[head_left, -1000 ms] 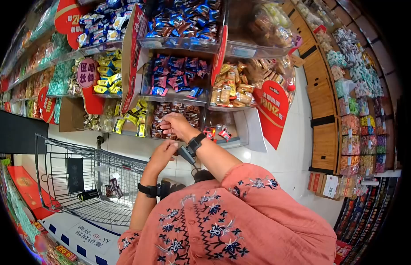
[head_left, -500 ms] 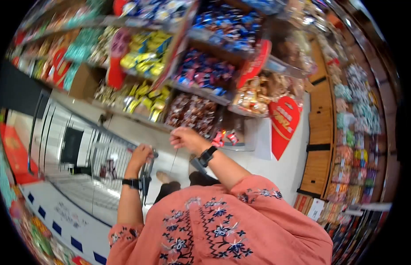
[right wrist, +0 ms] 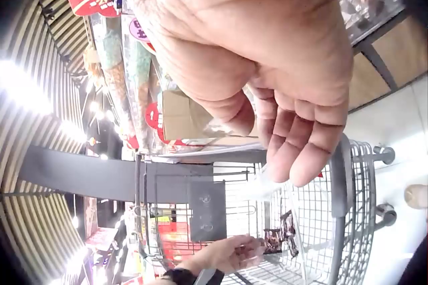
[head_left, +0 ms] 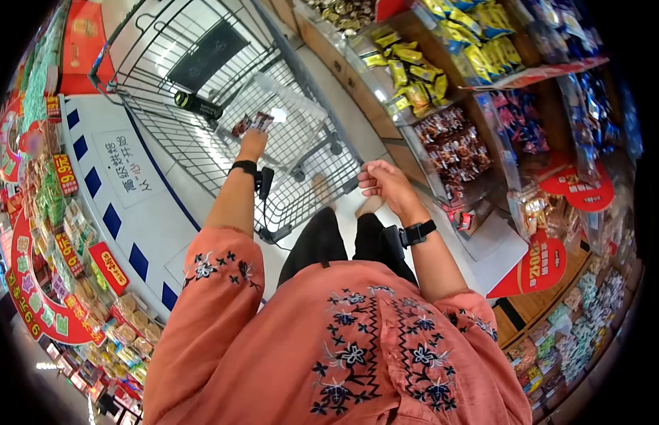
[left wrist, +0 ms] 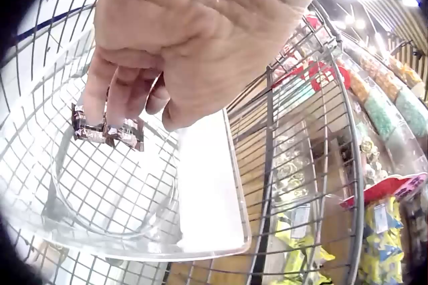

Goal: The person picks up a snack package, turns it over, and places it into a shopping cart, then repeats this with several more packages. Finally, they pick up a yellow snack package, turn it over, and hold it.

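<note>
Brown-wrapped candies (left wrist: 127,136): a few, already inside clear plastic bin (left wrist: 214,195) of shopping cart (head_left: 209,55), far left. Left hand (head_left: 253,144): at them; clamped or not, I cannot tell. Right hand (head_left: 387,184): empty, fingers loosely curled. Outstanding: uncertain; similar shelf candies (head_left: 457,145), right.

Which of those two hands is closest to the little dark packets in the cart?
The left hand: it is down in the cart, right at the dark packets. The right hand is well away from them, nearer the candy shelves.
</note>
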Demonstrator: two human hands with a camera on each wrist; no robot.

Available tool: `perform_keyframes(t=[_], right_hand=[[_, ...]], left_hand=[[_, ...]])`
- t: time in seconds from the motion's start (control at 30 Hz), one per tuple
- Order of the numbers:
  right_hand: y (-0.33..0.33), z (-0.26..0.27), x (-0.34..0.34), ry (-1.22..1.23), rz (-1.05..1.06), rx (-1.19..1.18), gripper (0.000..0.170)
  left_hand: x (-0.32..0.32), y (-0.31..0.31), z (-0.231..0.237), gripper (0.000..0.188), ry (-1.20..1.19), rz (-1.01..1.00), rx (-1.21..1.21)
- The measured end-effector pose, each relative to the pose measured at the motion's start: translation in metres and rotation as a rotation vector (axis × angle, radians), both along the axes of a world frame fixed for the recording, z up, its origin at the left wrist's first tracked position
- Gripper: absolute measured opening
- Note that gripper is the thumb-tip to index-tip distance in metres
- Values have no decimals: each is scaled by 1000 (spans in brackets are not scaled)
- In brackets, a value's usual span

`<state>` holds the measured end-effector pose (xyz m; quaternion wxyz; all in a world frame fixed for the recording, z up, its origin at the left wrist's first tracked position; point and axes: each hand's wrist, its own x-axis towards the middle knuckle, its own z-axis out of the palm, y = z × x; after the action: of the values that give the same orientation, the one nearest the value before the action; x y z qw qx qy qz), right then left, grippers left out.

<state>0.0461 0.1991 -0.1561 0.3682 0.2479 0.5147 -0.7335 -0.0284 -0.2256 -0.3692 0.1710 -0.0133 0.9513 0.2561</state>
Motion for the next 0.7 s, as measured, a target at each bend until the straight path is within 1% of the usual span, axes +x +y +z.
perform_keyframes(t=[0.03,0.1,0.13,0.17,0.23,0.27,0.37,0.4,0.5,0.53,0.57,0.63,0.67,0.7], right_hand=[[-8,-2,0,-8,14,0,23],[-21,-7,-2,-34,62,-20,23],[-27,-8,-3,-44,81,-29,23],[-33,-8,-5,-55,94,-32,23],[-44,-8,-6,-80,115,-36,23],[-47,-11,-6,-80,120,-53,23],[-55,-22,-7,-112,117,-50,24],[-57,-23,-9,-131,116,-57,24],[-61,-29,-10,-129,123,-81,24],[-62,-28,-11,-133,130,-80,24],[-62,-30,-11,-133,130,-79,25],[-62,-36,-9,-132,129,-79,28],[-63,-36,-10,-143,127,-79,27],[-63,-36,-11,-153,125,-80,27]], left_hand=[[-3,-1,2,35,11,26,0],[-9,9,13,27,-81,361,4],[-14,6,11,34,-135,353,-37],[-14,10,17,34,-123,374,-64],[-13,7,5,34,-98,401,-75],[-15,3,-1,33,-162,412,-47],[-19,-4,-24,43,-255,372,-98],[-22,4,-9,44,-277,350,-132],[-21,5,-34,47,-82,304,-143],[-27,10,-29,55,-190,302,-173],[-32,15,-24,56,-193,282,-207],[-33,19,-33,58,-196,239,-274],[-36,22,-38,54,-210,229,-349],[-38,24,-39,55,-231,234,-373]])
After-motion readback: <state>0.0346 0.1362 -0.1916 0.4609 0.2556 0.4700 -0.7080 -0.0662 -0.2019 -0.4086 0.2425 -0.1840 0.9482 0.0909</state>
